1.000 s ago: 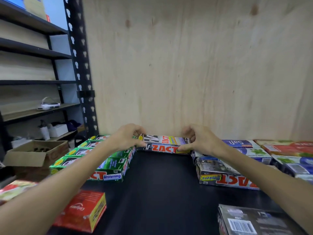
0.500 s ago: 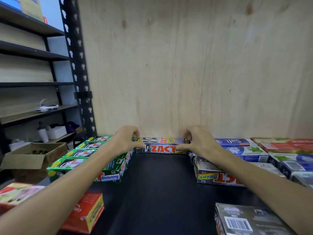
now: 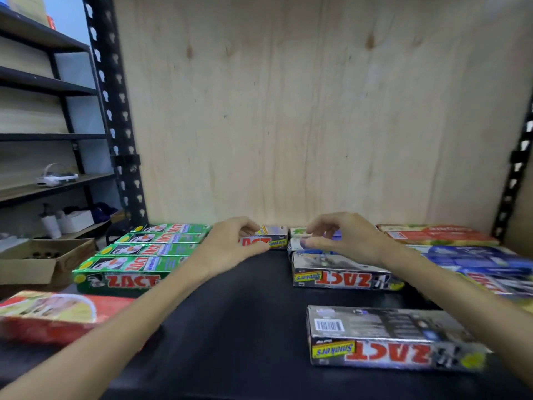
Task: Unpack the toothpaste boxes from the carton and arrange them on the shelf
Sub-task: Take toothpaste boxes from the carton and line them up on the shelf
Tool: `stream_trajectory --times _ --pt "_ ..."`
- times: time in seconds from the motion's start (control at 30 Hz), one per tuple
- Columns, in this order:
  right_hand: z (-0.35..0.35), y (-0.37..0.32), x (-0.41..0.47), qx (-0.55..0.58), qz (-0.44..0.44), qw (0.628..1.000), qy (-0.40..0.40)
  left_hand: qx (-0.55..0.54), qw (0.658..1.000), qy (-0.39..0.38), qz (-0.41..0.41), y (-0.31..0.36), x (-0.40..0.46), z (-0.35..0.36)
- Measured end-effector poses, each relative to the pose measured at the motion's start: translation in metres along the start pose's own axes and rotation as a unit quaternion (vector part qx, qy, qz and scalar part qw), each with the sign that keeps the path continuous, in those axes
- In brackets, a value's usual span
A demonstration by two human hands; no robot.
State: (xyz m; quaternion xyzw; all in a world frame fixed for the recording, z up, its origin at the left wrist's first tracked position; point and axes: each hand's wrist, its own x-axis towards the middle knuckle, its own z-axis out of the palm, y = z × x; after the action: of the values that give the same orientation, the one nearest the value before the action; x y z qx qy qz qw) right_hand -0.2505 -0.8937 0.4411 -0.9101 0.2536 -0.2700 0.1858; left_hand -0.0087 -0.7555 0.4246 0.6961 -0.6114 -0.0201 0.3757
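Looking down at the black shelf [image 3: 236,327], nearest on the right is a silver toothpaste box [image 3: 392,339] lying flat with its barcode up and the red lettering upside down. Over on the near left a red box [image 3: 57,316] sits at the shelf's edge, kinda blurry.

Further in, a second silver box [image 3: 340,272] lies flat on the right, and beside it there's a bunch of blue boxes [image 3: 476,258] too smeared to count. On the left, a row of green boxes [image 3: 150,249] is lined up side by side, running back toward the plywood panel [image 3: 317,111].

Both arms reach in toward the back. The left hand [image 3: 233,243] is curled over the left end of a silver box with red letters [image 3: 271,238] that sits against the back panel, thumb at its front face, fingers on top. The right hand [image 3: 346,238] is off that box, fingers loosely spread and bent, hovering over a white-and-blue box [image 3: 300,243] just to its right; can't tell if it's actually touching it. Red and orange boxes [image 3: 435,233] lie at the far right back.

Off to the left, beyond the black upright [image 3: 115,111], an open cardboard carton [image 3: 49,258] sits lower down.
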Motion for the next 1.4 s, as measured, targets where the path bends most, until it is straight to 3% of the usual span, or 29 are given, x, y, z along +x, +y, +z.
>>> stream_trajectory --times 0.23,0.53,0.9,1.1,1.27,1.4 --pt "-0.023 0.022 -0.069 -0.101 0.001 0.995 0.010 -0.056 0.998 -0.001 0.031 0.046 -0.039 0.050" --pt "-0.031 0.043 -0.095 -0.257 0.084 0.962 0.034 -0.038 0.999 -0.019 0.026 0.048 -0.046 0.072" --pt "-0.015 0.013 -0.076 -0.084 0.046 0.995 -0.007 -0.169 0.981 -0.020 -0.091 0.006 -0.058 0.033" --pt "-0.009 0.011 -0.074 -0.017 0.041 0.998 -0.035 -0.160 0.981 0.009 -0.113 0.006 -0.069 0.022" --pt "-0.009 0.014 -0.068 -0.043 0.037 0.998 -0.031 -0.120 0.988 0.035 -0.094 0.009 -0.068 0.023" --pt "-0.004 0.014 -0.063 -0.069 0.047 0.996 -0.040 -0.195 0.976 0.010 -0.092 -0.005 -0.068 0.020"
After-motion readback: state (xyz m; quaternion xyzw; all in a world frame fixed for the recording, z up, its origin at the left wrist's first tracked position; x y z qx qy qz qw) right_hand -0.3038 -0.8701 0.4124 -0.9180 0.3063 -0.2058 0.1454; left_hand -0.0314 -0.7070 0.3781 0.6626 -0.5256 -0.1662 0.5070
